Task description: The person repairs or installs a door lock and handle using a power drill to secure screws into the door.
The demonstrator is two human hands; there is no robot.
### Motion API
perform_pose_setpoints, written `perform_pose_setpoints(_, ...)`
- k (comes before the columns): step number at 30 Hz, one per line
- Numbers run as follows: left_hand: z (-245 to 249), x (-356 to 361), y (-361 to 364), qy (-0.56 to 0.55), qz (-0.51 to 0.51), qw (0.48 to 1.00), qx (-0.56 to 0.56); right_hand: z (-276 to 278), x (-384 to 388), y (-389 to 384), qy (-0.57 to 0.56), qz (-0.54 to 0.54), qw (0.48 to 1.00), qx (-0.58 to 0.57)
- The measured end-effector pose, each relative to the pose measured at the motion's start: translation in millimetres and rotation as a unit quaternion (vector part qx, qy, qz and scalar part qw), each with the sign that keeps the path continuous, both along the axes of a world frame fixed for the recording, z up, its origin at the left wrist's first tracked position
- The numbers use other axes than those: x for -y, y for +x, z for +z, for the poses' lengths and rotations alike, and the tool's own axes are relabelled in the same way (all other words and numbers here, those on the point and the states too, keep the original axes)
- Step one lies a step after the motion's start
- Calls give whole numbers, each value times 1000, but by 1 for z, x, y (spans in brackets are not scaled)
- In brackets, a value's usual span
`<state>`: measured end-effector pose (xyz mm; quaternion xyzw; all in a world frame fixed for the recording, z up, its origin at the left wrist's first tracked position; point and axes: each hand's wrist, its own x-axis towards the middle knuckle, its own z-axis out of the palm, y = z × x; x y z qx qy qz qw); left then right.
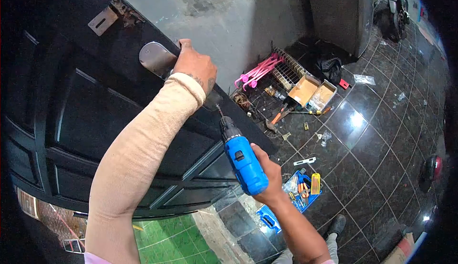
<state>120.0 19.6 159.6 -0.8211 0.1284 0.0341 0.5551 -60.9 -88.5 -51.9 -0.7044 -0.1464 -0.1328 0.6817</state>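
At the edge of the black door [95, 121], the left hand [193, 66] is closed over the silver lock plate [155, 59]. The right hand [267, 176] is wrapped tight around the blue cordless drill [243, 161], its bit at the end of the plate. It seems a screw is being driven; next, the bit must sit straight. The door edge is just beside the drill. Open room lies behind it, above the tiled floor [372, 135].

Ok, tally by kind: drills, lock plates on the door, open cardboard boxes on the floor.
blue drill, in the right hand: 1
lock plate, gripped by the left hand: 1
open cardboard boxes: 2
Total: 4
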Motion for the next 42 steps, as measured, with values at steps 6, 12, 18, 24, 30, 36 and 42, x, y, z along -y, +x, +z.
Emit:
perform_pose_setpoints(6,5,11,-10,9,4,1000,-7,18,36,20,-148,44,975,160)
perform_pose_setpoints(12,5,13,-10,-4,20,1000,-19,21,48,23,-224,70,957,172)
perform_pose_setpoints(18,-2,7,-8,12,0,1000,8,14,44,23,-56,49,991,113)
perform_pose_setpoints(24,-8,26,-15,55,49,997,-16,21,12,-4,176,51,977,-109)
perform_pose_setpoints(30,-13,11,-13,-16,13,999,28,36,-27,-28,514,122,775,-346)
perform_pose_setpoints(36,-13,10,-14,-36,16,999,32,54,-37,-32,647,144,646,-378)
perform_pose_setpoints(42,-15,8,-14,-29,4,999,41,61,-50,-35,664,135,642,-359)
